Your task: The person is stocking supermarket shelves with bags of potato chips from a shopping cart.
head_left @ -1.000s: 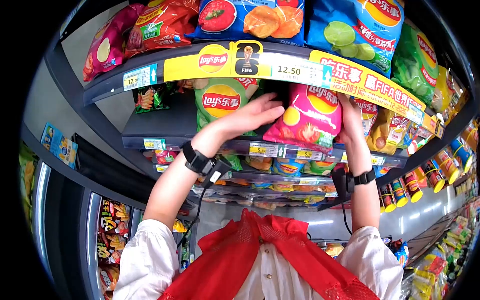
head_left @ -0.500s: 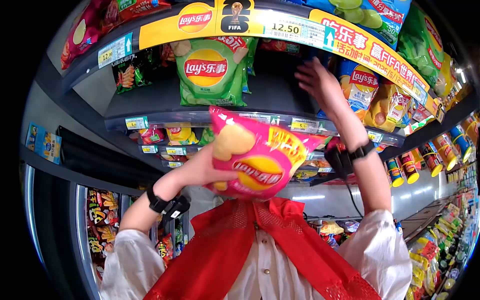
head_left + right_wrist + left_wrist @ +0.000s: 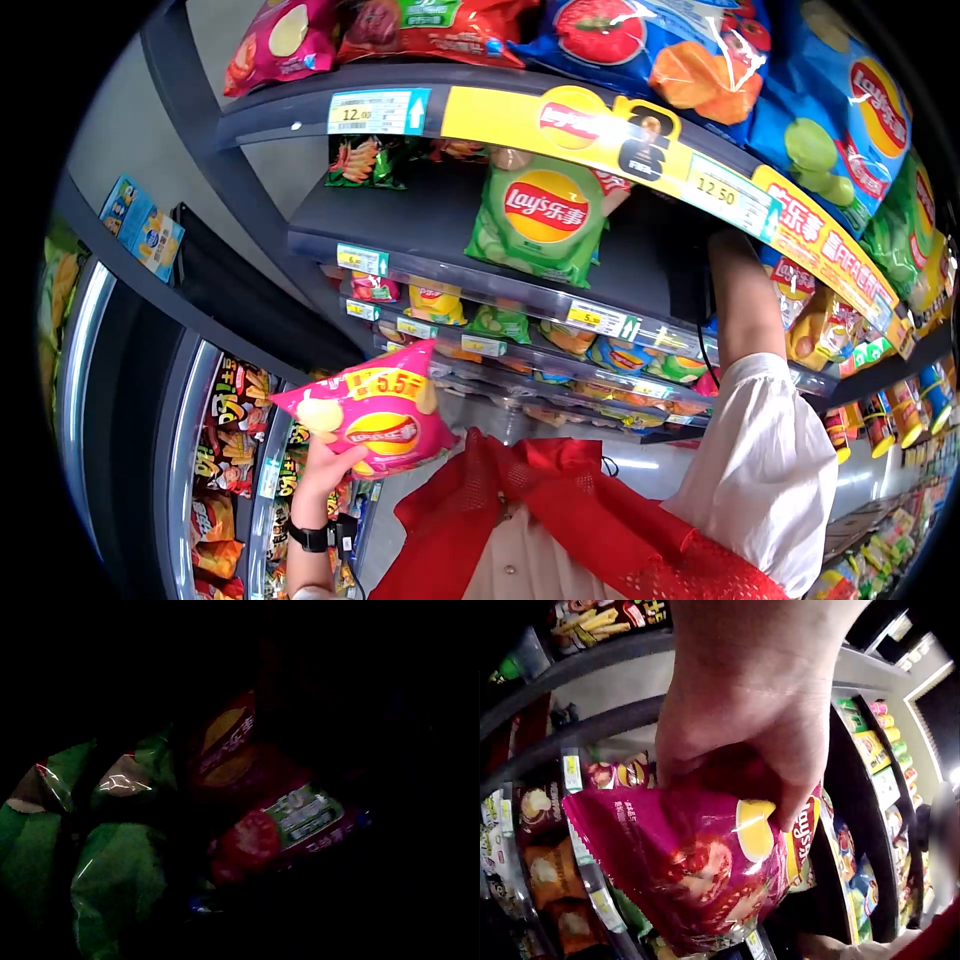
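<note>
The left hand [image 3: 325, 468] grips a pink Lay's bag [image 3: 385, 410] at the lower left of the head view, away from the shelf. In the left wrist view the fingers of that hand [image 3: 746, 720] curl round the top of the bag [image 3: 682, 862]. The right forearm [image 3: 745, 300] reaches into the shelf under the yellow price strip [image 3: 600, 130]; its hand is hidden there. Dark in the right wrist view, a red bag [image 3: 251, 840] lies beside green bags [image 3: 120, 877], with no hand visible. A green Lay's bag [image 3: 540, 220] stands left of the forearm.
Large bags [image 3: 610, 40] fill the shelf above. A grey shelf edge [image 3: 480, 290] runs below the green bag, with lower rows of small bags under it. Another rack [image 3: 225, 430] stands at the left, and tubes [image 3: 905, 405] hang at the right.
The left hand has carried the pink bag from the shelf down and left. The right hand has gone deeper into the shelf, out of sight. The head view has shifted.
</note>
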A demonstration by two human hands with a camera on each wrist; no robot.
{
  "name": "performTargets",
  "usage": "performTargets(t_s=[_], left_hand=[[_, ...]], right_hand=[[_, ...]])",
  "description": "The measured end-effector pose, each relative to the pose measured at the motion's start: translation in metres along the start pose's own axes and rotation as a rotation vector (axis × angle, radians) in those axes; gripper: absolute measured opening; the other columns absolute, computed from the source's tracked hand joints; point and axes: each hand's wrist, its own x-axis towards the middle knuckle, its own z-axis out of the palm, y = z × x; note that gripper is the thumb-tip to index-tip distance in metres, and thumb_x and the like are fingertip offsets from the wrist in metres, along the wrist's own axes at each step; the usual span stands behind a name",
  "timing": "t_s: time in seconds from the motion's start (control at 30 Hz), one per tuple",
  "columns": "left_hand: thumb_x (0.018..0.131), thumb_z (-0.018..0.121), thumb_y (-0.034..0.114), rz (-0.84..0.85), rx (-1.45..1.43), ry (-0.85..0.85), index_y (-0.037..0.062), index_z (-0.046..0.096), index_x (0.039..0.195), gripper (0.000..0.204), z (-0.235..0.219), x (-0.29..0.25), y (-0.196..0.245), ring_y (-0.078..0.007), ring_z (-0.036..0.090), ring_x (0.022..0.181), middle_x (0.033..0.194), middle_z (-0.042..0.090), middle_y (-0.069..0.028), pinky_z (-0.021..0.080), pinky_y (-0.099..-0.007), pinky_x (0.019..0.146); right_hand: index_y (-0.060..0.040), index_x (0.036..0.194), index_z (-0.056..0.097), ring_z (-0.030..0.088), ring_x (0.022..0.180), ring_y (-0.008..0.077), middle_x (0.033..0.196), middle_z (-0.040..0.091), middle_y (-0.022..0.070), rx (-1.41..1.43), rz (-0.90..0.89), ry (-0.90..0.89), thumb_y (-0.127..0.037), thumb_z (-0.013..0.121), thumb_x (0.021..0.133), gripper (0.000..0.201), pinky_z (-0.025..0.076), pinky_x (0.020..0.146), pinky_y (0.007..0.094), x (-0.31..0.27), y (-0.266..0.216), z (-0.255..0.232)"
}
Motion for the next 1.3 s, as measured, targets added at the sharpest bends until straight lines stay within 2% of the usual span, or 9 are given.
performTargets(t_s=[0.23,0.63,0.7,0.8,0.87,1.0,1.2,1.27,1.3], left_hand=[[0.073,0.067,0.008,0.004,-0.022,-0.003,0.0004,0.041,0.118,0.052,0.015,0.01,0.022,-0.017,0.054,0.099,0.111,0.054,-0.0083,0.044,-0.0297,0.086],[0.072,0.065,-0.001,0.166,0.329,-0.681,0.0014,0.043,0.118,0.051,0.086,0.101,0.041,-0.0156,0.051,0.102,0.112,0.053,-0.0066,0.042,-0.03,0.087],[0.072,0.066,0.0,0.231,0.462,-0.721,-0.0004,0.053,0.104,0.034,0.124,0.101,0.054,-0.0139,0.056,0.09,0.097,0.059,-0.0067,0.046,-0.0297,0.078],[0.074,0.067,0.007,0.373,0.523,-0.718,-0.0004,0.06,0.086,0.016,0.17,0.101,0.063,-0.0117,0.059,0.065,0.072,0.061,-0.0039,0.048,-0.0256,0.061],[0.073,0.068,0.006,0.263,0.485,-0.673,0.0,0.059,0.092,0.022,0.201,0.101,0.069,-0.0167,0.06,0.079,0.085,0.061,-0.0087,0.048,-0.0289,0.071],[0.076,0.063,0.003,0.978,0.595,-0.523,-0.0022,0.06,0.087,0.013,0.256,0.117,0.062,-0.0156,0.061,0.074,0.08,0.063,-0.0084,0.048,-0.0275,0.063],[0.076,0.064,0.004,1.023,0.446,-0.462,-0.002,0.06,0.09,0.016,0.306,0.138,0.055,-0.015,0.061,0.075,0.082,0.063,-0.0076,0.048,-0.027,0.066],[0.076,0.066,0.006,0.78,0.234,-0.453,-0.002,0.058,0.095,0.022,0.325,0.144,0.057,-0.0138,0.06,0.08,0.088,0.063,-0.0076,0.048,-0.0265,0.07],[0.074,0.068,0.006,0.823,0.174,-0.493,-0.0012,0.053,0.104,0.034,0.331,0.15,0.059,-0.0134,0.059,0.084,0.094,0.061,-0.0071,0.048,-0.0261,0.072]], right_hand=[[-0.0005,0.11,0.052,0.052,0.098,0.0204,0.107,0.057,0.0119,0.092,0.014,0.077,-0.021,0.051,0.086,0.032,0.04,0.082,0.0296,-0.011,-0.003,-0.003],[-0.0006,0.11,0.052,0.054,0.098,0.0227,0.107,0.058,0.0137,0.501,0.006,0.39,-0.023,0.054,0.085,0.034,0.04,0.082,0.0305,-0.087,-0.032,-0.011],[-0.0007,0.108,0.053,0.055,0.096,0.0219,0.103,0.059,0.0132,0.459,0.038,0.486,-0.018,0.054,0.085,0.029,0.041,0.081,0.0298,-0.121,-0.048,-0.035],[0.0,0.095,0.055,0.054,0.078,0.0112,0.088,0.06,0.006,0.722,0.293,0.454,-0.006,0.053,0.084,0.013,0.042,0.07,0.0238,-0.161,-0.087,-0.047],[-0.004,0.074,0.05,0.042,0.062,0.0052,0.068,0.05,-0.0003,0.832,0.231,0.384,-0.008,0.055,0.084,0.012,0.035,0.056,0.0206,-0.175,-0.073,-0.049],[-0.0049,0.074,0.051,0.049,0.061,0.0058,0.067,0.054,-0.0002,0.958,0.255,0.217,-0.011,0.059,0.083,0.014,0.039,0.054,0.0211,-0.19,-0.077,-0.064],[0.0025,0.098,0.058,0.059,0.082,0.0138,0.093,0.063,0.0092,0.981,0.423,0.161,-0.009,0.06,0.08,0.021,0.046,0.068,0.0269,-0.203,-0.075,-0.072],[0.0024,0.101,0.056,0.058,0.084,0.0142,0.095,0.062,0.009,0.994,0.394,0.164,-0.011,0.059,0.082,0.024,0.046,0.07,0.0273,-0.201,-0.075,-0.069],[0.0016,0.106,0.054,0.058,0.086,0.0141,0.1,0.061,0.0093,1.015,0.391,0.137,-0.012,0.058,0.083,0.028,0.046,0.073,0.027,-0.199,-0.075,-0.069]])
